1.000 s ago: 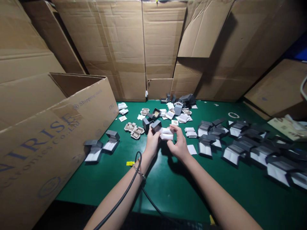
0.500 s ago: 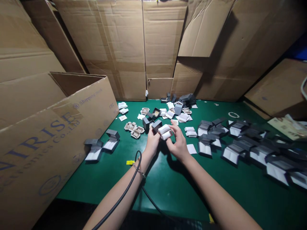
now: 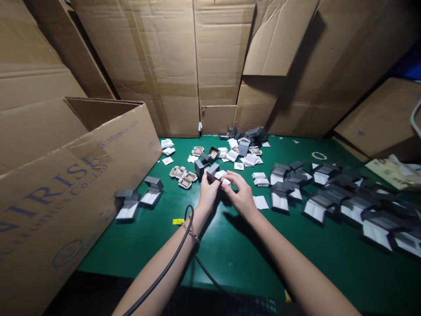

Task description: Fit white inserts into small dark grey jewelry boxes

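Note:
My left hand point(image 3: 208, 193) is closed around a small dark grey gift box point(image 3: 213, 170), held just above the table. A white padded insert point(image 3: 221, 175) shows at the box's opening. The thumb and fingers of my right hand point(image 3: 241, 193) are closed on the insert's right side, and they hide part of it. Just behind my left hand stands another dark box point(image 3: 199, 168). Moulded pulp trays point(image 3: 187, 179) lie to its left. To the right of my right hand are a white insert point(image 3: 260, 179) and a flat white square point(image 3: 261, 202).
Many open dark boxes with white linings point(image 3: 318, 210) cover the right side. Two more open boxes point(image 3: 151, 193) stand at left, beside a large carton point(image 3: 125, 145). Loose boxes and inserts point(image 3: 243, 148) are heaped at the back. A black cable point(image 3: 167, 267) crosses my left forearm.
My right hand's fingers have come in from the right and closed on the white insert. The insert is now more covered. My left hand keeps hold of the box.

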Demonstrator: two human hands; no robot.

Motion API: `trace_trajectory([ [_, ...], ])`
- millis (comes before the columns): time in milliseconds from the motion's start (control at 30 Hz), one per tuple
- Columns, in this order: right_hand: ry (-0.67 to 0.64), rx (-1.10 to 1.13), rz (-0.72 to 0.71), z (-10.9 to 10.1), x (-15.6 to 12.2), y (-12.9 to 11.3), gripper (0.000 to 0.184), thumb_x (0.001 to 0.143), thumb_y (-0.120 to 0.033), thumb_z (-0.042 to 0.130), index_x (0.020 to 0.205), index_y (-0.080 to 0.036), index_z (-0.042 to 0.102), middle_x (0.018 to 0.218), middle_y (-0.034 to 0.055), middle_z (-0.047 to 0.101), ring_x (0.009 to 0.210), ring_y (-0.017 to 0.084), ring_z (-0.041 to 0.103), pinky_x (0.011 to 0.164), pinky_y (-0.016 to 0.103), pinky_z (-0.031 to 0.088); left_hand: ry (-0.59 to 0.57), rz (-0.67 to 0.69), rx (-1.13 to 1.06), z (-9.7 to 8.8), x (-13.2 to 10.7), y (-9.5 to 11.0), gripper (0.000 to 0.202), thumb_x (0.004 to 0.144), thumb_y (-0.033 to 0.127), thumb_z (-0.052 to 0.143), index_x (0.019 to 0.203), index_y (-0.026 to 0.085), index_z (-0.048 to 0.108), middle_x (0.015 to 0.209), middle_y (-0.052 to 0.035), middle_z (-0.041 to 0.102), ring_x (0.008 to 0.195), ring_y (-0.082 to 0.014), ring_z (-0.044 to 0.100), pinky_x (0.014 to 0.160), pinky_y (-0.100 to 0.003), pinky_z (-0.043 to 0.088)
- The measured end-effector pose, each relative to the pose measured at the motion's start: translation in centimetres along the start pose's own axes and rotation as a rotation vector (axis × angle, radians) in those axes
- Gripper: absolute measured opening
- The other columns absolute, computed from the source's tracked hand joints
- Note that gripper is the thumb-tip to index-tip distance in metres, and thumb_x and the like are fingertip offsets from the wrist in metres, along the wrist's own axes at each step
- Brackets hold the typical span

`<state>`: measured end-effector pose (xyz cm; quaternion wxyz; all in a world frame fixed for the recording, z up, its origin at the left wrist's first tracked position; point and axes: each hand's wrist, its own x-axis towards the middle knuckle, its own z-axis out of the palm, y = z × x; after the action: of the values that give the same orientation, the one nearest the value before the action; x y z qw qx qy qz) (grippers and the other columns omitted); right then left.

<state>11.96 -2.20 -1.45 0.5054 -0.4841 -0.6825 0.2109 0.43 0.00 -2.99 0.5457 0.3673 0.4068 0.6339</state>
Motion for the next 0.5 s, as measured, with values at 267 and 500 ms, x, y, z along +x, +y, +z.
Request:
trace_trajectory([
  [267, 0.115, 0.210, 0.264, 0.36, 0.27, 0.32, 0.031, 0.071, -0.048, 0.068, 0.080, -0.018, 0.067, 0.113, 0.0130, 0.066, 0.105, 0.027, 0.061, 0.092, 0.043, 0.045, -0.012, 0.074, 0.103, 0.57, -0.49, 0.51, 0.042, 0.063, 0.017, 0.068, 0.103, 0.018, 0.055, 0.097, -0.0034, 0.063, 0.087, -0.0156, 0.059, 0.082, -0.027, 0.045],
  [500, 0.107, 0.310, 0.309, 0.36, 0.28, 0.22, 0.032, 0.066, -0.045, 0.072, 0.078, -0.018, 0.061, 0.103, 0.0091, 0.068, 0.092, 0.023, 0.063, 0.085, 0.038, 0.048, -0.026, 0.104, 0.119, 0.46, -0.34, 0.05, 0.046, 0.063, 0.016, 0.067, 0.107, 0.018, 0.054, 0.104, -0.0064, 0.063, 0.095, -0.0185, 0.059, 0.088, -0.031, 0.045],
])
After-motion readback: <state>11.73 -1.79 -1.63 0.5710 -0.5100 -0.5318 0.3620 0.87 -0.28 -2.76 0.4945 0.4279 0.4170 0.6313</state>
